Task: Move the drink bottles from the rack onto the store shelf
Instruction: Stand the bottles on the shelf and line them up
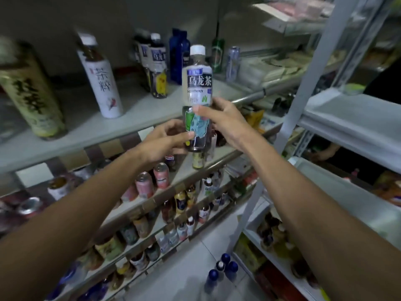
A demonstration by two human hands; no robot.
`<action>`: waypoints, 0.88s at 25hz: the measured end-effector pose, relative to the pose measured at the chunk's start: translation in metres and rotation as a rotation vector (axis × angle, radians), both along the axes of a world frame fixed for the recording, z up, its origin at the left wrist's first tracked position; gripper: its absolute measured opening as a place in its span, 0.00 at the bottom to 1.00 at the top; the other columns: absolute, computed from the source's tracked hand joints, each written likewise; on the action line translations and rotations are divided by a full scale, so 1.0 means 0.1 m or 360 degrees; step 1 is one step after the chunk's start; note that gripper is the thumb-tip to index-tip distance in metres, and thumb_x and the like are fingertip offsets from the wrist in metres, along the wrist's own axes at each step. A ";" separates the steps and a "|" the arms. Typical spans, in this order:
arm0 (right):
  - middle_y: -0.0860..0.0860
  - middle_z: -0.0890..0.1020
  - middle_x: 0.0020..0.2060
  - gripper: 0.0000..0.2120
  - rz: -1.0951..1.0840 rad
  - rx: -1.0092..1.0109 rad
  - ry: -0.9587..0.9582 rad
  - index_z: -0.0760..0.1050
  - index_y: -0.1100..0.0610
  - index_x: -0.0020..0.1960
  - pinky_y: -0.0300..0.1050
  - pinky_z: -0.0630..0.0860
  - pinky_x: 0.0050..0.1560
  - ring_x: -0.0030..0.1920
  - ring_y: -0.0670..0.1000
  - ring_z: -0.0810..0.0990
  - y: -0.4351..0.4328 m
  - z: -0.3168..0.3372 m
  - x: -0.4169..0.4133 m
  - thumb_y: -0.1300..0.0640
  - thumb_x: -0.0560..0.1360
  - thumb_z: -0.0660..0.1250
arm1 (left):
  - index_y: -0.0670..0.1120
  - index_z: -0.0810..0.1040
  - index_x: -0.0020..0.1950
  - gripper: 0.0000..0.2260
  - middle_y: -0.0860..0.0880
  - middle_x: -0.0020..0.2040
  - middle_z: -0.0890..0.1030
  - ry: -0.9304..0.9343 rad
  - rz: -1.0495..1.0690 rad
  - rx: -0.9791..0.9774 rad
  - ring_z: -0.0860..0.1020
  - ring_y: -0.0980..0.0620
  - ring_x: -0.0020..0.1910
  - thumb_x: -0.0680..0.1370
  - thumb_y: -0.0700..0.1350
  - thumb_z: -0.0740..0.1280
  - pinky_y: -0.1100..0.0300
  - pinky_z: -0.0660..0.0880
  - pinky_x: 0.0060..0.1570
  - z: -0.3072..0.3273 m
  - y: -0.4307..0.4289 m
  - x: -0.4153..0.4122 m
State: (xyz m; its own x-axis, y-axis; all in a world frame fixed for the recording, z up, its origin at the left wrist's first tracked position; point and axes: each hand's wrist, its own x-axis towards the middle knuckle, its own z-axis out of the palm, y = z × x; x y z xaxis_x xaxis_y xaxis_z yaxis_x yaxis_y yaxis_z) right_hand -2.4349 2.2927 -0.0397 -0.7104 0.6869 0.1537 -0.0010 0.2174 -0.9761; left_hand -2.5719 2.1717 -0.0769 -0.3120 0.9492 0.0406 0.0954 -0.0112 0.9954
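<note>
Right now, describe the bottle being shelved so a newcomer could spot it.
Find the pale upper shelf on the left. Before its front edge, the left hand and right hand hold an upright Suntory oolong tea bottle. Unlike its shelved neighbours, it carries a green-and-blue cartoon sticker below the label.

Bare left hand point(163, 144), bare right hand point(225, 121)

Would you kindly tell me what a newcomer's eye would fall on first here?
First the eye lands on the white-capped tea bottle, held upright at the centre by the left hand low down and the right hand at mid-height. Behind it on the upper shelf stand a tall white bottle and a yellow-green bottle at far left. Pink cans sit on the shelf below.
</note>
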 end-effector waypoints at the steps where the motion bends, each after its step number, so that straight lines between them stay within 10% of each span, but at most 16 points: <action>1: 0.50 0.83 0.56 0.31 0.0015 0.0066 -0.0035 0.74 0.53 0.64 0.55 0.79 0.59 0.55 0.52 0.83 0.00 0.09 -0.04 0.46 0.64 0.79 | 0.48 0.75 0.60 0.13 0.48 0.55 0.81 -0.0014 0.0026 0.0030 0.82 0.51 0.49 0.76 0.43 0.69 0.58 0.79 0.47 0.06 0.01 -0.02; 11: 0.45 0.82 0.53 0.26 0.0125 0.0316 -0.0064 0.73 0.44 0.63 0.54 0.82 0.54 0.53 0.49 0.83 0.59 0.24 -0.43 0.46 0.69 0.77 | 0.49 0.72 0.67 0.17 0.49 0.56 0.80 0.0398 0.0269 -0.0067 0.80 0.52 0.47 0.78 0.43 0.67 0.57 0.76 0.49 0.43 0.39 -0.36; 15: 0.36 0.75 0.53 0.27 0.0191 0.0379 0.0030 0.69 0.46 0.66 0.49 0.79 0.55 0.49 0.39 0.78 0.89 0.33 -0.61 0.51 0.71 0.76 | 0.49 0.71 0.68 0.16 0.54 0.55 0.78 0.0634 0.0460 -0.0099 0.78 0.63 0.44 0.80 0.42 0.65 0.70 0.74 0.42 0.54 0.75 -0.43; 22: 0.48 0.77 0.65 0.30 0.0239 0.0401 -0.0015 0.71 0.52 0.67 0.55 0.75 0.64 0.62 0.49 0.76 1.38 0.06 -1.15 0.52 0.69 0.77 | 0.45 0.67 0.73 0.20 0.46 0.66 0.75 0.1208 0.0767 -0.0421 0.75 0.51 0.61 0.81 0.42 0.61 0.67 0.71 0.54 0.30 1.05 -0.60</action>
State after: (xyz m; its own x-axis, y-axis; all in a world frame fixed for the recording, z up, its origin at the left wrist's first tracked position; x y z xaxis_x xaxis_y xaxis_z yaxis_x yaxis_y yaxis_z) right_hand -2.5494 2.4304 -0.0336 -0.8035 0.5149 0.2989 -0.0427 0.4508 -0.8916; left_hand -2.6323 2.2772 -0.0472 -0.6525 0.7321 0.1960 0.6561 0.4163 0.6294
